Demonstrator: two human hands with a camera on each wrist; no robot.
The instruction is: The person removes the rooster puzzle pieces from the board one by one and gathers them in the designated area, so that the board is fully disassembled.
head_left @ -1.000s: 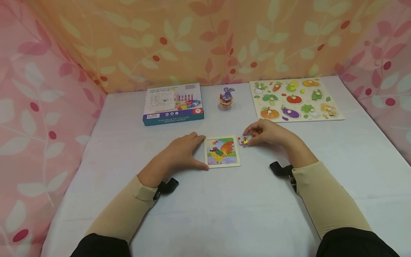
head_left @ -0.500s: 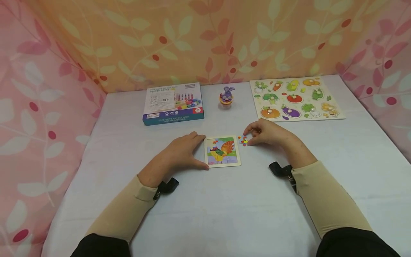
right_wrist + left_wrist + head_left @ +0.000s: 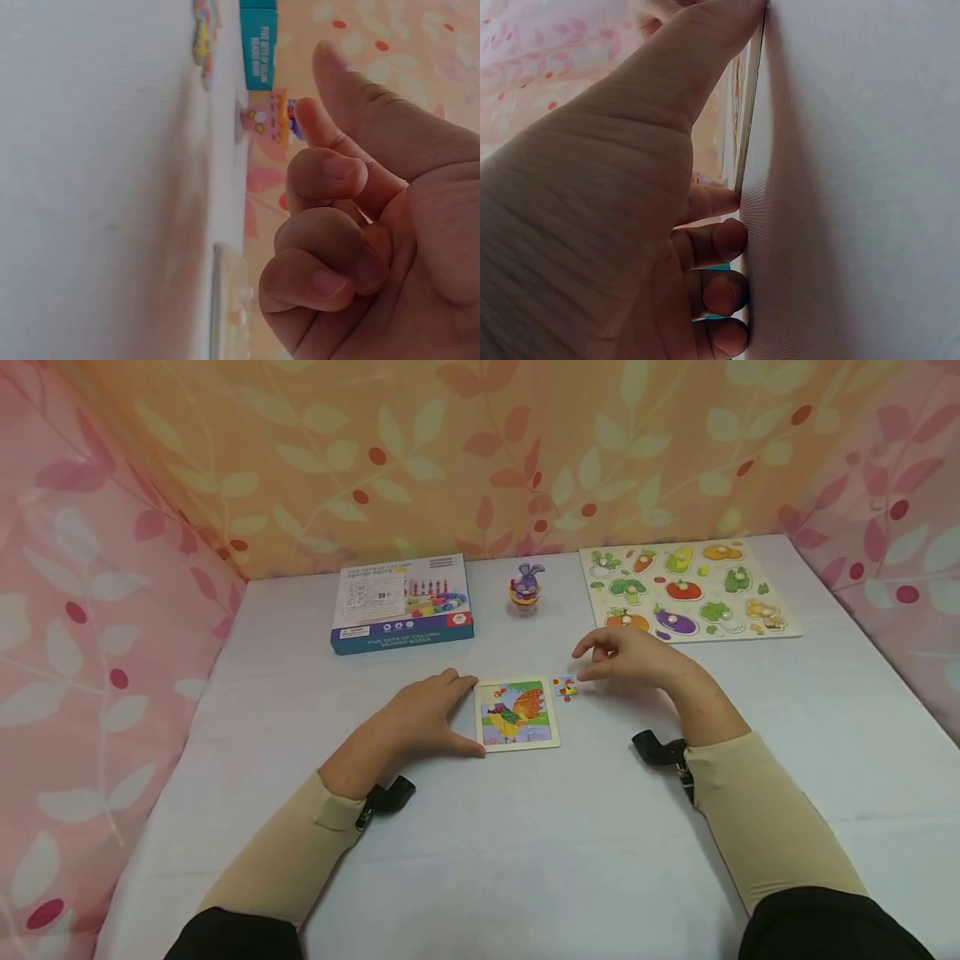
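Observation:
A small square jigsaw puzzle with a colourful bird picture and a pale frame lies flat on the white tabletop in the head view. My left hand holds it at its left side, thumb at the near corner and index finger at the far corner. Just right of the frame lies a loose puzzle piece with bright red, yellow and blue colours. My right hand hovers right of that piece and apart from it, holding nothing. Thumb and index finger are spread, the other fingers loosely curled, as the right wrist view shows.
Behind the puzzle lies a flat blue-and-white box. A purple rabbit figure stands to its right. A vegetable peg board lies at the back right. Patterned curtains enclose the back and sides.
My right hand has let go of the loose piece and lifted slightly away, leaving it beside the frame. My left hand has stayed at the puzzle.

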